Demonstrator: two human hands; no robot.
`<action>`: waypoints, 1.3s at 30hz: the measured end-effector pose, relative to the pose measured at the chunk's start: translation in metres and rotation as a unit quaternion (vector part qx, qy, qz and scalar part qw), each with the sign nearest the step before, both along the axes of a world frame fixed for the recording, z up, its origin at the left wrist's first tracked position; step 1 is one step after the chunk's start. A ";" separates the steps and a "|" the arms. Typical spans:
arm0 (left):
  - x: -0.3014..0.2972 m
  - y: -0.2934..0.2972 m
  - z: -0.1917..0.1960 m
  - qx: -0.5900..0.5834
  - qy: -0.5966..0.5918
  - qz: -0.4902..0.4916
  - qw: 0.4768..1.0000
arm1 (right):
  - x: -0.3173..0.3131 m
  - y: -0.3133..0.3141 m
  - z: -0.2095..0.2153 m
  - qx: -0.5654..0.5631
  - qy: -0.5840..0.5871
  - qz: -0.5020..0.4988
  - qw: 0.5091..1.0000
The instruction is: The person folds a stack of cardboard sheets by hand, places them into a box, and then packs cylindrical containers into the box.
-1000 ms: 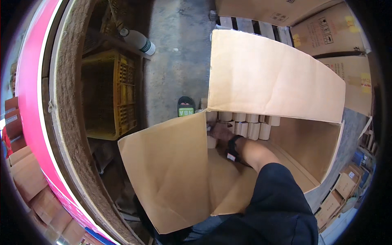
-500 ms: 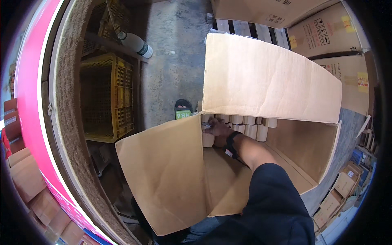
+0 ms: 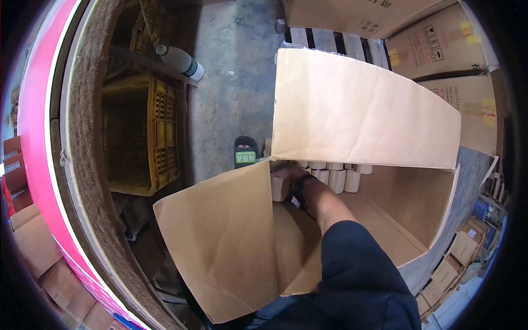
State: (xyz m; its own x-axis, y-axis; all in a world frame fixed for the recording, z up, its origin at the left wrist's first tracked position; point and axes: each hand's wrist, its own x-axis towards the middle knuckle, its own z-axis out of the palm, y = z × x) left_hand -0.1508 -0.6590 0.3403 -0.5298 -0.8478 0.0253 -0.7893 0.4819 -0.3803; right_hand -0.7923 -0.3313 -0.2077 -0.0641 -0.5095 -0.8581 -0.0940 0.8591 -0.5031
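A large open cardboard box [image 3: 423, 203] stands in front of me with its flaps folded out. Several pale cream cylinders [image 3: 336, 180] stand upright in rows along its far side. My right hand [image 3: 288, 170] reaches into the far left corner, over the top of a pale cylinder [image 3: 279, 188] there. The hand is blurred and in shadow, so whether its fingers grip the cylinder is unclear. A black band [image 3: 301, 188] circles my wrist, below a dark sleeve. My left hand does not show.
The far flap [image 3: 363, 107] and left flap [image 3: 220, 242] spread wide. Left, yellow plastic crates [image 3: 159, 137] and a whitish bottle [image 3: 184, 62] sit under a brown, fuzzy-edged surface [image 3: 91, 137]. A sandalled foot [image 3: 245, 151] shows beyond the box. Sealed cartons [image 3: 429, 47] stand far right.
My right hand has shifted slightly left and deeper into the box's corner, and my forearm has swung left. The cylinders in the middle show more openly.
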 end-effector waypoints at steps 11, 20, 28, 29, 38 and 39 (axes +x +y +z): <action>0.009 -0.006 -0.002 -0.002 -0.008 -0.014 1.000 | 0.002 0.020 0.103 -0.022 0.126 -0.039 0.991; 0.027 -0.019 -0.024 -0.011 -0.012 -0.055 0.998 | -0.018 0.050 0.311 -0.174 0.305 0.043 0.935; -0.075 0.000 -0.024 0.103 0.203 0.143 0.963 | -0.013 0.058 0.523 -0.316 0.486 0.009 0.815; -0.091 0.007 -0.016 0.094 0.226 0.097 0.965 | -0.010 0.055 0.546 -0.332 0.497 0.007 0.802; -0.139 0.143 0.068 0.059 0.433 -0.091 0.895 | 0.108 -0.009 0.731 -0.506 0.466 0.102 0.718; -0.140 0.167 0.083 0.136 0.456 -0.118 0.872 | 0.128 -0.018 0.738 -0.539 0.451 0.130 0.700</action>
State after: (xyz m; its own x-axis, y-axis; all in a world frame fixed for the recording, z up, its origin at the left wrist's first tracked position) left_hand -0.2910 -0.4923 0.4232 -0.5542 -0.7587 0.3422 -0.5711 0.6458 0.5067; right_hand -0.6642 -0.3493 0.5299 -0.1166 -0.9245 0.3628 -0.8730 -0.0787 -0.4813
